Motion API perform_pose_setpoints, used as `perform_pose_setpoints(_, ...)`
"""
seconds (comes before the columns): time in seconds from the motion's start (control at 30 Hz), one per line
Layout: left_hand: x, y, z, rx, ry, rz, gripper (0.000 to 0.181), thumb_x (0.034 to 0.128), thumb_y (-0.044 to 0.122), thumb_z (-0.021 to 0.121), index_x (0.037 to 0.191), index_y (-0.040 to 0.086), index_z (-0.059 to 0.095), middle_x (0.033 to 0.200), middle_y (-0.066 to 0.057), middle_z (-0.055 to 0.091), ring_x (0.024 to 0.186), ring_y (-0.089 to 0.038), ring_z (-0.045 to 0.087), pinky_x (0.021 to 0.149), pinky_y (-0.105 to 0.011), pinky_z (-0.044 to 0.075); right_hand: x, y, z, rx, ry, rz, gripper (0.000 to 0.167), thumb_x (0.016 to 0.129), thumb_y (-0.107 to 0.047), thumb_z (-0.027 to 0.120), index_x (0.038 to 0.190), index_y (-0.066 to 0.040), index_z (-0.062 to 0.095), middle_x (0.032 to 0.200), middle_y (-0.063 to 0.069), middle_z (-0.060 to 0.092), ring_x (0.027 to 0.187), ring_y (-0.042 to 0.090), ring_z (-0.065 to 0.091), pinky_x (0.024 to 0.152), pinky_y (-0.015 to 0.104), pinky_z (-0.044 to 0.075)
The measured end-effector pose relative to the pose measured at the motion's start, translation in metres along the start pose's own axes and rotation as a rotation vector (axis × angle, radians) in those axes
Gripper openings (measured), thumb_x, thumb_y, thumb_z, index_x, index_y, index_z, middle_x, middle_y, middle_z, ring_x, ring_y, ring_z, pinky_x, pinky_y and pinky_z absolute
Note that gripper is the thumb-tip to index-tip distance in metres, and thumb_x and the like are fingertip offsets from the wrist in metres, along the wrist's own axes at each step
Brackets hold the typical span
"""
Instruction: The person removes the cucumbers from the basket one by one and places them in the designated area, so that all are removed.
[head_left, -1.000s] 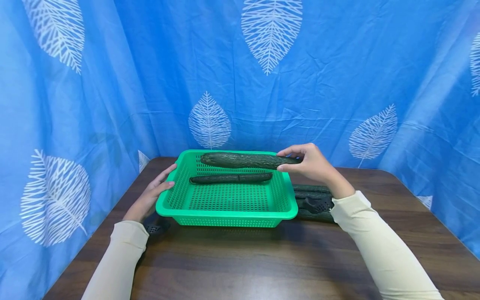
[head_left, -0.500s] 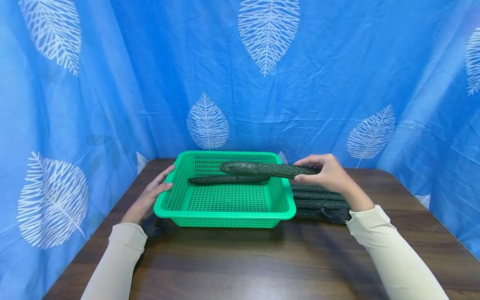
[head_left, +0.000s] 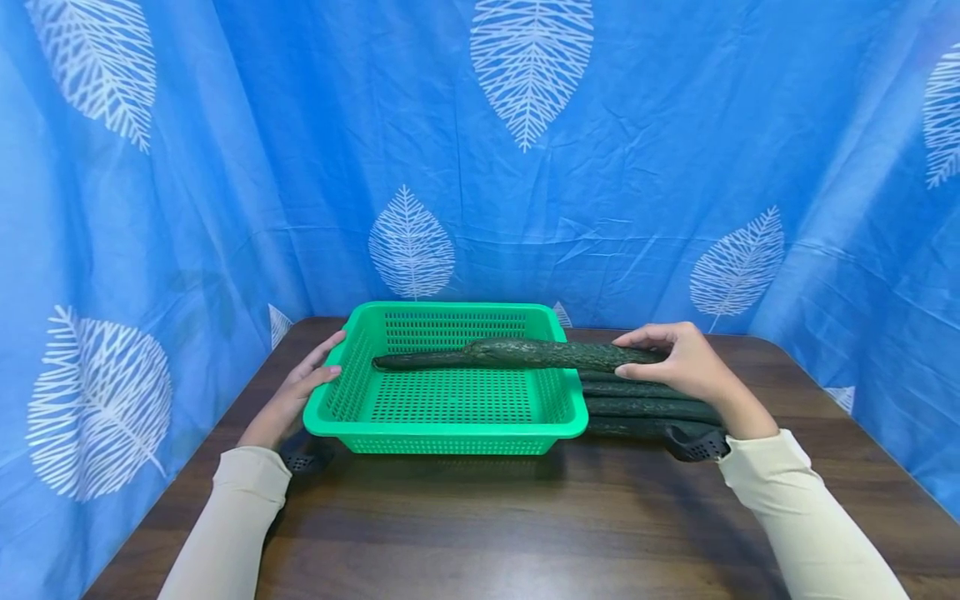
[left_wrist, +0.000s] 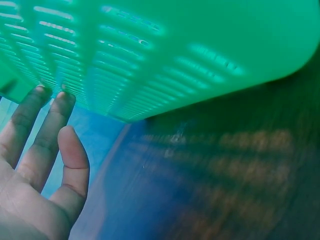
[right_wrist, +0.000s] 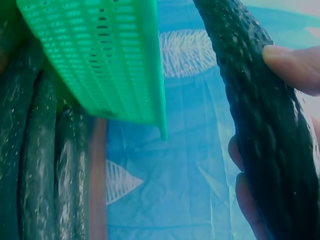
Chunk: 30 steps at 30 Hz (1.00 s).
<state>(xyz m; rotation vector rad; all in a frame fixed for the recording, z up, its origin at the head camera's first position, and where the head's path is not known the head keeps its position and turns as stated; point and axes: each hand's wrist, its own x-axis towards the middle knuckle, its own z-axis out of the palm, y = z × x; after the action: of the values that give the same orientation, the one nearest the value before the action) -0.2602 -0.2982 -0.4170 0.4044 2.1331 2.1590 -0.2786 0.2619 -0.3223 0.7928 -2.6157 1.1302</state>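
Observation:
My right hand (head_left: 688, 367) holds a long dark green cucumber (head_left: 525, 353) by its right end, thumb on one side and fingers on the other. Its left half hangs over the green plastic basket (head_left: 450, 427), and the rest reaches past the basket's right rim. In the right wrist view this bumpy cucumber (right_wrist: 265, 110) stands apart from the basket wall (right_wrist: 100, 55). Another cucumber (head_left: 412, 361) lies in the basket, partly hidden behind the held one. At the basket's left side, my left hand (head_left: 296, 387) rests against it, fingers (left_wrist: 50, 117) extended.
Several more cucumbers (head_left: 637, 407) lie side by side on the brown wooden table (head_left: 465, 517), right of the basket and below my right hand. A blue curtain (head_left: 637, 208) with white leaf prints hangs behind and beside the table.
My right hand has moved right and lower with the cucumber, which has shifted from over the basket to partly beyond its right rim. The left hand has stayed at the basket.

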Motion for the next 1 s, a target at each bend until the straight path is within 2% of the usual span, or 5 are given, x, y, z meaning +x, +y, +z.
perform_pose_setpoints(0.37,-0.001,0.001,0.0,-0.02,-0.009,0.007,0.071,0.1162,0.02,0.048,0.176,0.011,0.009,0.14,0.009,0.053,0.111,-0.009,0.069,0.088,-0.028,0.061,-0.021,0.018,-0.014,-0.023,-0.03,0.098,0.037,0.092,-0.011,0.087,0.127,-0.002,0.079,0.128,0.019,0.074,0.105,-0.006,0.064,0.084,0.026,0.057)
perform_pose_setpoints(0.5,-0.001,0.002,0.001,-0.028,-0.009,0.007,0.071,0.1163,0.02,0.047,0.175,0.01,0.009,0.139,0.008,0.054,0.111,-0.009,0.07,0.088,-0.028,0.061,-0.03,0.026,-0.018,-0.017,-0.024,0.098,0.036,0.092,-0.01,0.088,0.126,-0.002,0.079,0.127,0.017,0.074,0.105,-0.005,0.064,0.084,0.026,0.057)
perform_pose_setpoints(0.57,0.0,0.002,0.001,-0.029,-0.008,0.004,0.071,0.1163,0.02,0.047,0.175,0.01,0.009,0.138,0.008,0.055,0.11,-0.009,0.07,0.088,-0.028,0.061,-0.034,0.029,-0.02,-0.014,-0.018,0.084,0.035,0.09,-0.009,0.088,0.124,-0.001,0.08,0.124,0.013,0.076,0.104,-0.005,0.066,0.082,0.025,0.057)
perform_pose_setpoints(0.8,0.0,0.001,0.0,-0.031,-0.011,0.001,0.071,0.1161,0.02,0.048,0.176,0.012,0.01,0.138,0.009,0.056,0.11,-0.009,0.071,0.088,-0.029,0.061,-0.052,0.037,-0.029,-0.004,0.006,0.087,0.034,0.089,-0.008,0.089,0.12,0.0,0.08,0.111,-0.017,0.076,0.101,-0.005,0.068,0.078,0.024,0.057)
perform_pose_setpoints(1.0,0.0,0.0,-0.001,-0.043,-0.018,0.015,0.07,0.1162,0.019,0.048,0.176,0.013,0.012,0.137,0.009,0.058,0.109,-0.009,0.071,0.087,-0.028,0.061,-0.067,0.047,-0.039,-0.034,0.025,0.075,0.034,0.088,-0.004,0.089,0.12,0.001,0.08,0.111,-0.023,0.073,0.1,-0.006,0.067,0.075,0.024,0.057)
